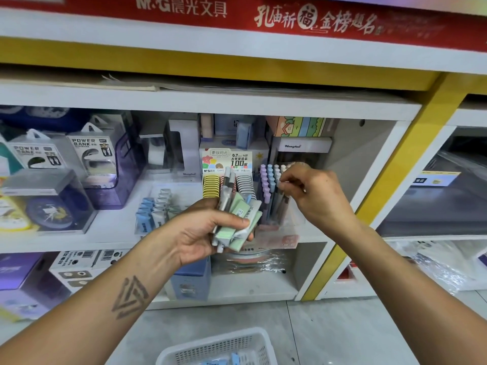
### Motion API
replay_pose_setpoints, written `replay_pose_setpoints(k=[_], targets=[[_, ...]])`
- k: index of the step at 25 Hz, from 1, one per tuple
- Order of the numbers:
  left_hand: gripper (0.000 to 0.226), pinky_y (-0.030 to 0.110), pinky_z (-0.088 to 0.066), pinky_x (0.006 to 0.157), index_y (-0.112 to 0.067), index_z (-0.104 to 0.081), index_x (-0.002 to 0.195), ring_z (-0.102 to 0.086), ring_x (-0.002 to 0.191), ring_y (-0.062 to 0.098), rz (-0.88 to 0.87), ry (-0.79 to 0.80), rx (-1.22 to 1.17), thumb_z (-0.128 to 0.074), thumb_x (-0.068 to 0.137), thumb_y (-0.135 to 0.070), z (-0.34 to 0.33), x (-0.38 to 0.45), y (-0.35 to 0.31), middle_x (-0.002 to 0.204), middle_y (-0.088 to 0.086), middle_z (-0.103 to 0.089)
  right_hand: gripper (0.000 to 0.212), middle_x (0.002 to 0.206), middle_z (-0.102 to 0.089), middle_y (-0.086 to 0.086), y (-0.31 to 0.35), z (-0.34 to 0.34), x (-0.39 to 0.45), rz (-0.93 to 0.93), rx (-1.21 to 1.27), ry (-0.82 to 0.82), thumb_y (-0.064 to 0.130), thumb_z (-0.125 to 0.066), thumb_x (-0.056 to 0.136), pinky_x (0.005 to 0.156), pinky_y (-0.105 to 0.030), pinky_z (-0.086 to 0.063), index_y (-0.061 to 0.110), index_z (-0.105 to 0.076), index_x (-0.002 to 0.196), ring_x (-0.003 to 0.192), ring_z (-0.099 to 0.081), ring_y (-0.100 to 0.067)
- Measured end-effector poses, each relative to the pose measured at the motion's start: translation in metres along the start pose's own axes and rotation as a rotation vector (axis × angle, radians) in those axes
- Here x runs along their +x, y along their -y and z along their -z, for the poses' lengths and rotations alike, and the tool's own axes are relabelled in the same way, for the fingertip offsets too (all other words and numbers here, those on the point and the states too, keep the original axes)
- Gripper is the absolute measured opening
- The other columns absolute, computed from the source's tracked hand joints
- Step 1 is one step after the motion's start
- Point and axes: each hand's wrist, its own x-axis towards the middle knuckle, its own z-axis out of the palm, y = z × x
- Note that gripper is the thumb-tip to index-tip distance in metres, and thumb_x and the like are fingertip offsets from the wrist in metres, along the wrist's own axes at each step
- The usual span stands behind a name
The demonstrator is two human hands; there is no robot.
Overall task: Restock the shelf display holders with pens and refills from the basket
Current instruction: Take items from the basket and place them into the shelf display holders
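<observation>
White shelf unit (210, 101) with yellow trim and a red banner (263, 14) across the top, filling most of the view

On the middle shelf, from the left: boxed power banks (89, 154), a clear box with a round blue item (50, 206), a clear holder of blue and grey refill packs (155, 209), a card display of lead tubes (226, 177) in yellow, pink and grey rows, and a clear pen holder (287, 204) packed with upright pastel pens (268, 180), purple, blue and white caps showing

Below, on the grey floor, a white mesh basket (218, 349) at the bottom edge, a few blue packs lying inside

Left hand (210, 233) raised in front of the lead display, fingers curled round a bundle of pens and pale green refill packs (237, 217), bundle tilted up toward the shelf; triangle mark on the forearm

Right hand (313, 193) at the pen holder, thumb and fingertips pinched together on something small and pale just above the pen caps; too blurred to tell whether a pen cap or a loose pen

Lower shelf with barcoded boxes (87, 262), a blue box (189, 280) and wrapped stock (253, 259)
</observation>
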Motion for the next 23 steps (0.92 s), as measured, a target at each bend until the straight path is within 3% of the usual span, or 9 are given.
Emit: replay_pose_setpoints(k=[3,6,9,11,13,16,19,23], targets=[[0.021,0.033,-0.058,0.057,-0.005,-0.079,0.086,-0.074,0.076,0.031,-0.003,0.014,-0.002,-0.074,0.068,0.005,-0.003,-0.002,0.001,0.090,0.020,-0.074,0.009,0.076,-0.068,0.011,-0.002,0.001,0.001,0.011,0.028,0.054,0.013,-0.070,0.090,0.067,-0.024,-0.052,0.022,-0.070,0.089,0.071,-0.062,0.001],[0.039,0.036,-0.058,0.060,0.000,-0.071,0.104,-0.073,0.081,0.036,-0.020,0.023,-0.008,-0.076,0.066,0.008,-0.005,-0.004,0.001,0.097,0.024,-0.073,0.002,0.083,-0.071,0.007,-0.004,-0.001,0.000,0.052,-0.030,0.043,0.019,-0.072,0.090,0.067,-0.031,-0.052,0.019,-0.074,0.089,0.077,-0.064,-0.010],[0.049,0.036,-0.058,0.061,0.000,-0.065,0.114,-0.073,0.084,0.039,-0.027,0.047,-0.016,-0.076,0.068,0.009,-0.007,-0.004,0.000,0.100,0.025,-0.073,0.014,0.099,-0.063,0.003,-0.006,-0.006,-0.001,0.063,-0.312,0.043,0.027,-0.070,0.091,0.067,-0.028,-0.038,0.018,-0.079,0.096,0.093,-0.052,-0.019],[0.049,0.037,-0.059,0.062,0.000,-0.065,0.114,-0.073,0.084,0.039,-0.020,0.076,-0.005,-0.076,0.068,0.009,-0.009,-0.005,0.001,0.101,0.024,-0.073,0.020,0.103,-0.058,0.002,-0.002,-0.005,0.001,0.036,-0.338,0.068,0.029,-0.065,0.095,0.070,-0.028,-0.038,0.017,-0.078,0.104,0.097,-0.049,-0.019],[0.046,0.039,-0.059,0.065,-0.001,-0.068,0.111,-0.072,0.083,0.038,-0.014,0.121,0.024,-0.077,0.068,0.009,-0.013,-0.004,0.003,0.100,0.023,-0.072,0.022,0.099,-0.063,0.005,0.006,-0.003,0.002,-0.077,-0.106,0.055,0.034,-0.062,0.097,0.071,-0.023,-0.042,0.021,-0.075,0.109,0.091,-0.054,-0.012],[0.039,0.045,-0.059,0.080,-0.003,-0.071,0.107,-0.071,0.085,0.037,-0.029,0.165,0.079,-0.076,0.070,0.008,-0.017,-0.002,0.005,0.100,0.022,-0.072,0.020,0.080,-0.075,0.007,0.027,-0.003,0.008,-0.362,0.457,0.136,0.040,-0.070,0.091,0.065,-0.011,-0.049,0.023,-0.076,0.096,0.075,-0.068,-0.001],[0.044,0.049,-0.055,0.086,0.001,-0.067,0.112,-0.070,0.085,0.037,-0.025,0.177,0.098,-0.076,0.070,0.009,-0.019,0.001,0.007,0.100,0.023,-0.070,0.021,0.074,-0.076,-0.006,0.037,-0.009,0.011,-0.474,0.629,0.196,0.029,-0.078,0.085,0.057,-0.017,-0.051,0.009,-0.077,0.085,0.062,-0.067,-0.010],[0.036,0.039,-0.060,0.073,-0.012,-0.075,0.102,-0.071,0.083,0.033,-0.002,0.216,0.081,-0.071,0.076,0.012,-0.018,0.000,0.008,0.096,0.019,-0.072,0.017,0.062,-0.066,-0.013,0.036,-0.002,0.015,-0.578,0.832,0.005,0.011,-0.069,0.092,0.046,-0.022,-0.042,-0.001,-0.070,0.080,0.045,-0.055,-0.012]])
